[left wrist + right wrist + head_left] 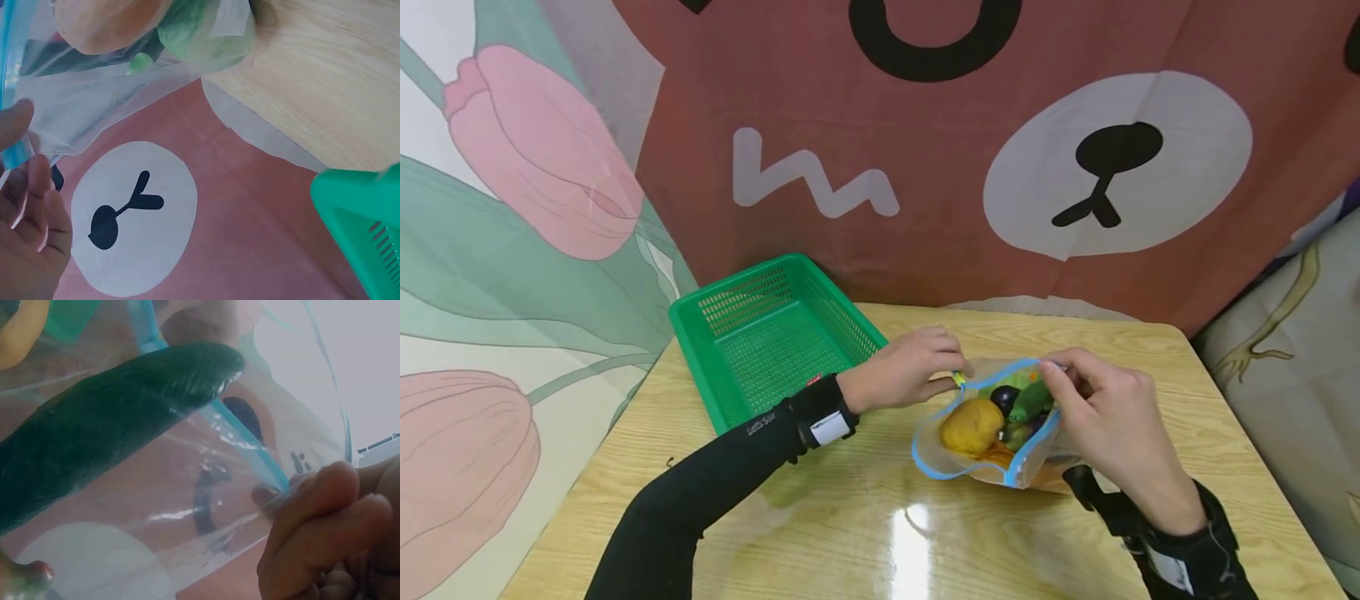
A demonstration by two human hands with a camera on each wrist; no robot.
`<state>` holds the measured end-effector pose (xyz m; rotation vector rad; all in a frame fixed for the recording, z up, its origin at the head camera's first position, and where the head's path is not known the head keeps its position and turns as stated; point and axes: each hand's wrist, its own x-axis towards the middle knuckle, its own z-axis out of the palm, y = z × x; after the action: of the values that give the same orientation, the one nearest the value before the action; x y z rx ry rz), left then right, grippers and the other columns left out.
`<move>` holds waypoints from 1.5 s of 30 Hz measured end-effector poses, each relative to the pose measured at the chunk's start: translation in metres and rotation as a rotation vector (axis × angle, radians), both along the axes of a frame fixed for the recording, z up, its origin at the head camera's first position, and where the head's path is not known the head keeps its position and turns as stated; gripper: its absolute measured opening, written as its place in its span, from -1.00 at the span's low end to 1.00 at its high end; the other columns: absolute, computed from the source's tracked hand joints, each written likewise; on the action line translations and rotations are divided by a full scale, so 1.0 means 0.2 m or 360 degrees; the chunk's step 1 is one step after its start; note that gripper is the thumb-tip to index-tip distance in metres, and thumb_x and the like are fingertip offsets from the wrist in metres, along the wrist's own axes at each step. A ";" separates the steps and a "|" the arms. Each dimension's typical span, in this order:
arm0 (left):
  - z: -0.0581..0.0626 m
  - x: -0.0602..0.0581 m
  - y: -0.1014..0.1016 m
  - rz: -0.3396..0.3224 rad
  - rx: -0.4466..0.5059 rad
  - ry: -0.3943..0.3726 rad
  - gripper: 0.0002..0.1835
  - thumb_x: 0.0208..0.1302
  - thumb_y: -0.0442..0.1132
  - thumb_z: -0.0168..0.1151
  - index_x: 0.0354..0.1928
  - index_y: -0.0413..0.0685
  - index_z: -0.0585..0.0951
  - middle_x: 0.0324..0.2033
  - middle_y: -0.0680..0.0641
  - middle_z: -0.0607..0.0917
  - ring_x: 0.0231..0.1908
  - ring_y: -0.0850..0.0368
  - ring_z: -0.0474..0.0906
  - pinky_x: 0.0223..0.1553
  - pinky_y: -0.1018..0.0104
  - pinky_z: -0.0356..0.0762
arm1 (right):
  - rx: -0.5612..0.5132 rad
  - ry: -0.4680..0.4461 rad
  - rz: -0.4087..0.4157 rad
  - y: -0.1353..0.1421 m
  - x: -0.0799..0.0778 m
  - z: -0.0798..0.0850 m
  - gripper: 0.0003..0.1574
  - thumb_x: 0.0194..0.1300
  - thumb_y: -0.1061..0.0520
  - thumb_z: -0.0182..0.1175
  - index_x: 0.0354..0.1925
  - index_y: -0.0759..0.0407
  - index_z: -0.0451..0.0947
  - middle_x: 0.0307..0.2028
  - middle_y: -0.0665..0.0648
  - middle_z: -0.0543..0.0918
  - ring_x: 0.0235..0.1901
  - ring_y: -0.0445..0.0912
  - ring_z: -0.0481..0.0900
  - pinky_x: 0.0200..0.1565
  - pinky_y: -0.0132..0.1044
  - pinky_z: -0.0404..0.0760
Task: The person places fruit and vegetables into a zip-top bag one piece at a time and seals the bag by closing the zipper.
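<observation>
A clear zip bag [1011,477] with a blue zip edge gapes between the two hands over the table. My left hand [910,367] pinches the far-left corner of its mouth, where a small yellow-green piece shows; the left wrist view has thumb and fingers on the blue strip. Opposite, my right hand [1108,417] pinches the right side of the blue edge between thumb and fingers. Inside lie a yellow potato-like item [972,427], a dark round one [1004,399] and a green cucumber [119,419]. Other produce is partly hidden beneath them.
A green plastic basket [778,337] with slotted sides stands left of the bag, close to the left forearm. The light wood table [850,533] ends at a hanging cloth [820,250] with a bear print.
</observation>
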<state>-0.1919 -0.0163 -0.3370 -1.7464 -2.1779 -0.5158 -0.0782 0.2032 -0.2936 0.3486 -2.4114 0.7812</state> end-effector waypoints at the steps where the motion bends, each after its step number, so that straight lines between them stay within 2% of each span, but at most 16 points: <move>1: 0.00 0.01 -0.01 -0.0012 0.0027 0.0026 -0.85 0.18 -0.25 0.24 -0.19 -0.01 0.64 -0.33 0.08 0.57 -0.26 0.21 0.42 -0.15 0.45 0.31 | -0.0005 0.0008 0.0004 0.00 0.00 0.00 -0.89 0.24 0.15 0.17 -0.37 0.12 0.61 -0.73 -0.16 0.36 -0.76 -0.28 0.22 -0.66 -0.47 0.16; 7: -0.01 0.07 -0.05 -0.0015 0.0123 0.0135 -0.89 0.21 -0.23 0.21 -0.24 0.00 0.65 -0.37 0.07 0.55 -0.31 0.21 0.41 -0.21 0.46 0.33 | -0.0022 0.0020 0.0023 0.01 0.01 0.01 -0.92 0.23 0.17 0.18 -0.35 0.11 0.62 -0.72 -0.17 0.37 -0.76 -0.29 0.22 -0.66 -0.47 0.16; 10: 0.01 0.11 -0.06 0.0004 0.0185 0.0112 -0.91 0.23 -0.22 0.20 -0.27 -0.03 0.63 -0.37 0.07 0.54 -0.33 0.23 0.39 -0.23 0.46 0.31 | -0.0054 0.0037 0.0029 0.03 0.02 0.02 -0.89 0.23 0.19 0.18 -0.25 0.13 0.60 -0.70 -0.15 0.39 -0.77 -0.31 0.23 -0.67 -0.47 0.16; 13: 0.03 0.15 -0.06 0.0045 0.0273 0.0084 -0.93 0.23 -0.23 0.19 -0.32 -0.06 0.59 -0.39 0.07 0.50 -0.34 0.23 0.36 -0.25 0.47 0.30 | -0.0120 0.0042 0.0061 0.05 0.04 0.03 -0.75 0.22 0.24 0.16 -0.09 0.16 0.54 -0.65 -0.09 0.45 -0.76 -0.33 0.28 -0.67 -0.48 0.20; 18: 0.07 0.21 -0.06 0.0149 0.0521 -0.0049 -0.97 0.17 -0.34 0.13 -0.41 -0.11 0.52 -0.32 0.00 0.50 -0.29 0.23 0.38 -0.26 0.52 0.32 | -0.0149 -0.0010 0.0183 0.09 0.08 0.06 -0.38 0.21 0.33 0.13 0.23 0.08 0.32 -0.40 -0.03 0.53 -0.62 -0.38 0.46 -0.61 -0.55 0.34; 21: 0.09 0.23 -0.04 0.0263 0.0737 -0.0173 -0.93 0.15 -0.37 0.03 -0.41 -0.12 0.51 -0.31 -0.02 0.57 -0.32 0.27 0.43 -0.33 0.51 0.37 | 0.0007 0.0017 0.0331 0.11 0.12 0.07 -0.25 0.17 0.30 0.20 0.31 0.11 0.22 -0.10 0.06 0.53 -0.40 -0.40 0.51 -0.42 -0.57 0.42; 23: 0.09 0.23 -0.03 0.0380 0.0891 -0.0259 -0.87 0.16 -0.37 -0.03 -0.42 -0.09 0.52 -0.35 0.02 0.62 -0.38 0.34 0.46 -0.39 0.51 0.39 | 0.0175 0.0013 0.0436 0.12 0.16 0.06 -0.19 0.09 0.16 0.32 0.29 0.09 0.26 0.13 0.12 0.41 -0.17 -0.37 0.48 -0.26 -0.57 0.41; 26: 0.10 0.24 -0.03 0.0560 0.1085 -0.0371 -0.82 0.19 -0.35 -0.07 -0.53 -0.01 0.44 -0.46 0.08 0.65 -0.53 0.40 0.43 -0.56 0.50 0.29 | 0.0460 0.0033 0.0545 0.10 0.22 0.03 -0.23 -0.07 -0.15 0.38 0.14 -0.03 0.45 0.25 0.15 0.27 0.02 -0.22 0.39 -0.14 -0.50 0.37; 28: 0.11 0.24 -0.04 0.0648 0.1198 -0.0448 -0.77 0.17 -0.35 -0.08 -0.62 0.01 0.32 -0.50 0.09 0.66 -0.57 0.42 0.44 -0.63 0.51 0.17 | 0.0543 0.0045 0.0574 0.07 0.26 0.01 -0.47 -0.07 -0.26 0.33 -0.11 -0.14 0.57 0.22 0.15 0.32 0.08 -0.12 0.36 -0.16 -0.47 0.40; 31: 0.12 0.24 -0.06 0.0719 0.1331 -0.0500 -0.68 0.16 -0.37 -0.06 -0.68 0.00 0.15 -0.56 0.07 0.66 -0.54 0.41 0.52 -0.66 0.45 0.01 | 0.0512 0.0102 0.0570 0.05 0.28 0.00 -0.79 0.12 -0.28 0.18 -0.41 -0.25 0.50 0.08 0.09 0.46 -0.08 -0.13 0.46 -0.30 -0.50 0.45; 33: 0.13 0.24 -0.09 0.0721 0.1388 -0.0504 -0.70 0.16 -0.37 -0.04 -0.68 -0.02 0.21 -0.51 0.06 0.67 -0.59 0.39 0.45 -0.66 0.43 0.00 | 0.0418 0.0202 0.0579 0.05 0.27 0.01 -0.72 0.25 -0.24 0.07 -0.52 -0.20 0.46 -0.03 0.09 0.53 -0.15 -0.21 0.48 -0.36 -0.54 0.43; 35: 0.14 0.24 -0.13 0.0650 0.1441 -0.0541 -0.74 0.17 -0.38 -0.03 -0.66 -0.05 0.30 -0.45 0.02 0.68 -0.69 0.35 0.31 -0.67 0.40 0.00 | 0.0314 0.0292 0.0598 0.06 0.26 0.02 -0.66 0.30 -0.20 0.01 -0.51 -0.12 0.50 -0.12 0.09 0.58 -0.19 -0.29 0.50 -0.31 -0.61 0.42; 37: 0.16 0.24 -0.16 0.0551 0.1517 -0.0648 -0.76 0.19 -0.41 -0.02 -0.63 -0.09 0.35 -0.34 -0.05 0.69 -0.66 0.28 0.33 -0.66 0.38 0.07 | 0.0228 0.0364 0.0602 0.07 0.24 0.03 -0.63 0.31 -0.18 0.00 -0.50 -0.07 0.53 -0.19 0.08 0.62 -0.15 -0.35 0.52 -0.22 -0.64 0.41; 40: 0.17 0.25 -0.22 0.0436 0.1660 -0.0851 -0.73 0.20 -0.46 0.02 -0.64 -0.15 0.30 -0.38 -0.14 0.64 -0.58 0.21 0.41 -0.61 0.38 0.17 | 0.0040 0.0456 0.0641 0.11 0.19 0.05 -0.77 0.22 -0.03 0.18 -0.49 0.04 0.59 -0.30 0.08 0.67 -0.19 -0.36 0.56 -0.15 -0.64 0.39; 42: 0.17 0.26 -0.25 0.0415 0.1751 -0.0972 -0.69 0.19 -0.46 0.07 -0.65 -0.17 0.25 -0.45 -0.10 0.59 -0.47 0.17 0.48 -0.53 0.39 0.25 | -0.0076 0.0463 0.0633 0.15 0.16 0.06 -0.87 0.11 0.07 0.31 -0.49 0.10 0.62 -0.39 0.04 0.68 -0.34 -0.40 0.56 -0.26 -0.68 0.39; 45: 0.16 0.27 -0.27 0.0350 0.1854 -0.1145 -0.70 0.16 -0.46 0.11 -0.61 -0.17 0.23 -0.55 -0.01 0.48 -0.51 0.21 0.41 -0.45 0.41 0.36 | -0.0305 0.0364 0.0585 0.20 0.10 0.07 -0.88 -0.01 0.35 0.34 -0.48 0.31 0.56 -0.48 0.04 0.64 -0.50 -0.35 0.55 -0.48 -0.59 0.38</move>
<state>-0.1386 -0.0703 -0.3059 -0.6963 -1.6645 -2.0356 -0.0589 0.2432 -0.2803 0.7730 -2.0642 1.0601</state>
